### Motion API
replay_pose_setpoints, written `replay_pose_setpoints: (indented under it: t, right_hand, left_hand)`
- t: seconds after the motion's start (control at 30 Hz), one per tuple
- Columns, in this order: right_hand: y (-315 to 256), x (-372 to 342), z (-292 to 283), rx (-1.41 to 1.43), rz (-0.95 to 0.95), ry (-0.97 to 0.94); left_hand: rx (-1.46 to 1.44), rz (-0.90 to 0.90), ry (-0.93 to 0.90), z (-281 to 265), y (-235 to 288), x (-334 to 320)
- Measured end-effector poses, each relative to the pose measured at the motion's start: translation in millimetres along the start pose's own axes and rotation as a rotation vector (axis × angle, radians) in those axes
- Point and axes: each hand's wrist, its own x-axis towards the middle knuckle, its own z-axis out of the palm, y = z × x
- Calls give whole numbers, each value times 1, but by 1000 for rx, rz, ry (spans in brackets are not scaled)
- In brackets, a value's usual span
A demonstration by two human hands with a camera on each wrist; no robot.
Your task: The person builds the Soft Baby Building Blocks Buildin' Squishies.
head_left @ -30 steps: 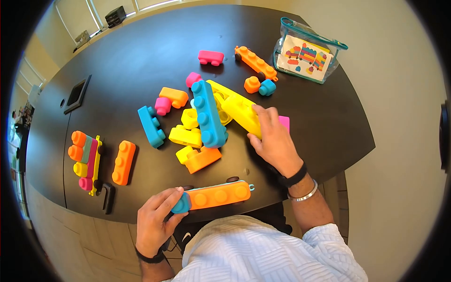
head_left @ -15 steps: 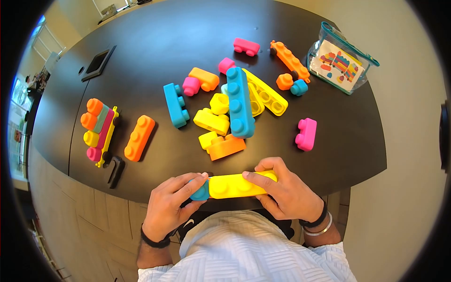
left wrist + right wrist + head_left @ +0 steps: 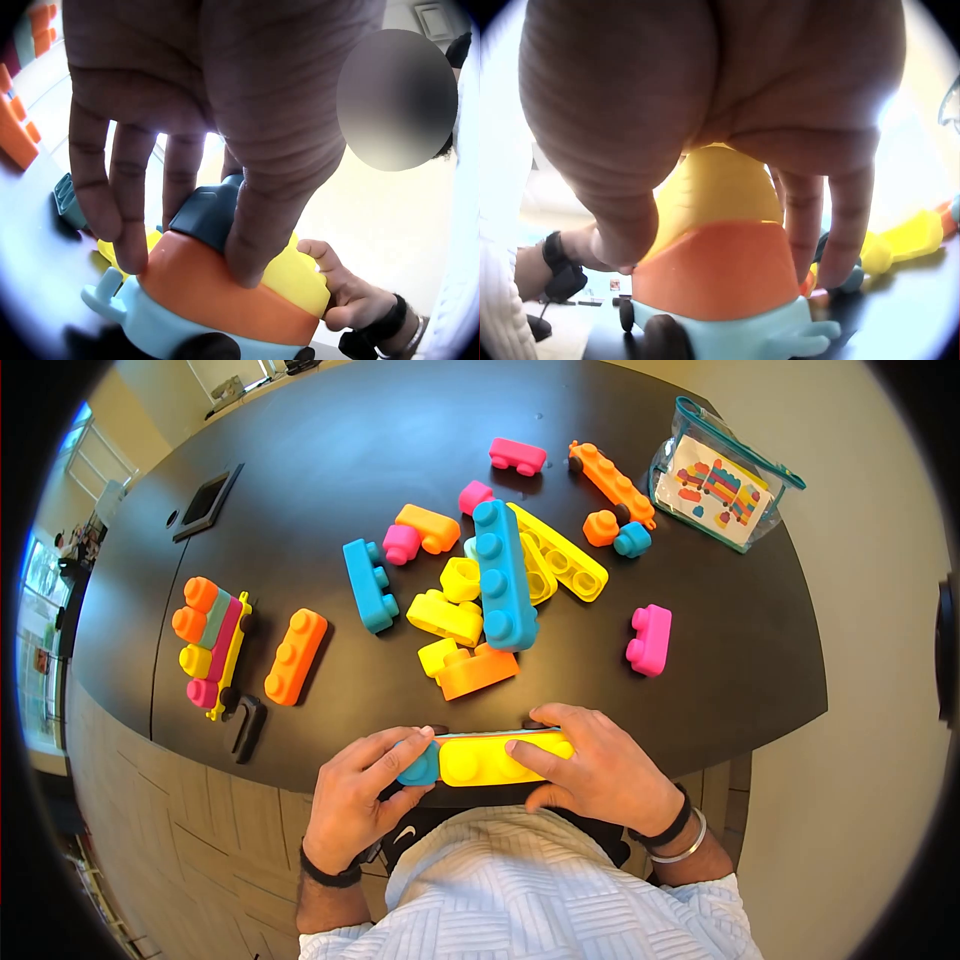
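Observation:
At the table's front edge, a long yellow block [image 3: 480,761] lies on top of an orange block [image 3: 225,281], which sits on a light blue wheeled base [image 3: 757,334]. Beside the yellow one, a blue block [image 3: 420,765] stands on the stack's left end. The left hand [image 3: 365,790] pinches that blue block between thumb and fingers. Over the right part of the yellow block, the right hand [image 3: 605,772] has its thumb and fingers on either side of it, seen also in the right wrist view.
Loose blocks, among them a long blue block [image 3: 503,575], lie mid-table. A built stack [image 3: 215,645] and an orange block [image 3: 297,657] are at left, a pink block [image 3: 649,640] at right. A clear bag [image 3: 720,480] stands at back right.
The right hand has brought the yellow block from the middle pile down onto the orange block. The left hand still pinches the blue block. The head view has shifted.

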Motion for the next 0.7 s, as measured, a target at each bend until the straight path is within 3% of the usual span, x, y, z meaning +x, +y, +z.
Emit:
replay_pose_setpoints:
  t: [0.17,0.23,0.27,0.33,0.47,0.7]
  right_hand:
    - [20,-2,-25,75,-2,23]
    - [30,-7,-33,-224,183,300]
    - [35,-7,-35,-223,182,300]
    - [48,-8,-32,-480,377,373]
    - [61,-14,-26,-481,423,261]
    - [76,-14,-30,-427,525,386]
  left_hand:
    - [21,7,-11,0,2,1]
    - [22,5,-8,1,1,-1]
    - [4,6,-7,1,1,-1]
    - [-13,9,-6,1,1,0]
    - [13,9,-47,-1,4,2]
    - [12,65,21,-8,-9,-8]
